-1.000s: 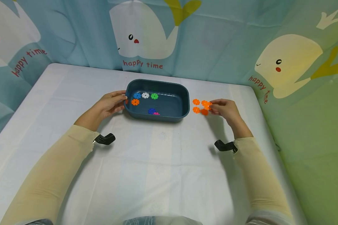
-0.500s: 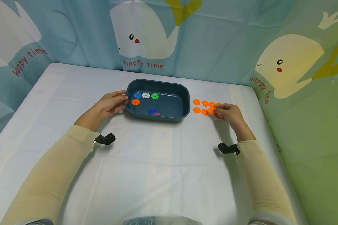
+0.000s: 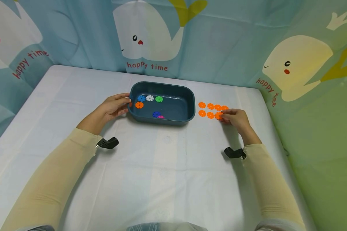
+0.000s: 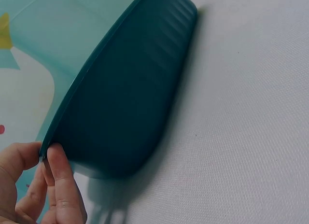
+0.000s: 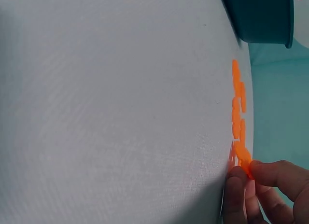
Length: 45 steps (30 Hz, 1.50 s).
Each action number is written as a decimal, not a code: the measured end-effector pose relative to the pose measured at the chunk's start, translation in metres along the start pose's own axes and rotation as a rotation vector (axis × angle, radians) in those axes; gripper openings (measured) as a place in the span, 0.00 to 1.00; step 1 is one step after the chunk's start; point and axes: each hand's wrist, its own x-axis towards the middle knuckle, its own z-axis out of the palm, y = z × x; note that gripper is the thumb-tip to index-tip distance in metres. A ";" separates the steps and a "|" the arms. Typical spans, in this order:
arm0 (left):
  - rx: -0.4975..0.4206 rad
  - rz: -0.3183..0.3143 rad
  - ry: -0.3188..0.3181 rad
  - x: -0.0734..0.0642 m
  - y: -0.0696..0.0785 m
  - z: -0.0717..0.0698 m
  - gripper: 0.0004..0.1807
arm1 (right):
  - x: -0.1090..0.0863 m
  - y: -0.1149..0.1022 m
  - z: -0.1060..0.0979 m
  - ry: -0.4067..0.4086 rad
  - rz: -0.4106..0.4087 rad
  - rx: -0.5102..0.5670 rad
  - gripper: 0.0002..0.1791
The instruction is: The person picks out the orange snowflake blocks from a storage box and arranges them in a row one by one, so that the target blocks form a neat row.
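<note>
A dark teal rectangular bin (image 3: 173, 122) stands on the table. My left hand (image 3: 112, 106) grips its left rim, thumb inside and fingers outside; in the left wrist view the fingers (image 4: 62, 175) press the bin's outer wall (image 4: 120, 98). Right of the bin, notched orange plastic discs lie in two rows, among them one disc (image 3: 202, 113) at the near left. My right hand (image 3: 237, 119) pinches another orange disc (image 5: 245, 161) by its edge, at the right end of the near row. Its fingers partly cover the far row's last disc (image 3: 225, 108).
Inside the bin lie a light blue disc (image 3: 141, 98), a white disc (image 3: 149, 98), a green disc (image 3: 159, 98), an orange disc (image 3: 139, 105), a dark blue disc (image 3: 156, 114) and a pink disc (image 3: 161, 116). A printed curtain (image 3: 219, 48) hangs behind the white-covered table (image 3: 167, 166).
My right hand has moved right and slightly nearer. One orange disc now lies at the far row's right end, and the hand holds another in the near row. The left hand stays put.
</note>
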 end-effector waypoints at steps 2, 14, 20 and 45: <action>0.002 0.002 -0.002 0.001 0.000 -0.001 0.30 | 0.000 0.000 0.000 0.004 -0.010 -0.009 0.21; 0.012 0.002 0.004 0.002 -0.001 -0.002 0.29 | 0.003 -0.002 0.001 0.047 -0.027 -0.129 0.20; 0.006 0.002 -0.008 0.002 0.000 -0.002 0.29 | 0.004 -0.005 0.000 0.093 -0.024 -0.200 0.18; 0.014 -0.008 -0.007 0.001 0.001 -0.001 0.30 | -0.018 -0.079 0.057 -0.154 -0.129 0.192 0.20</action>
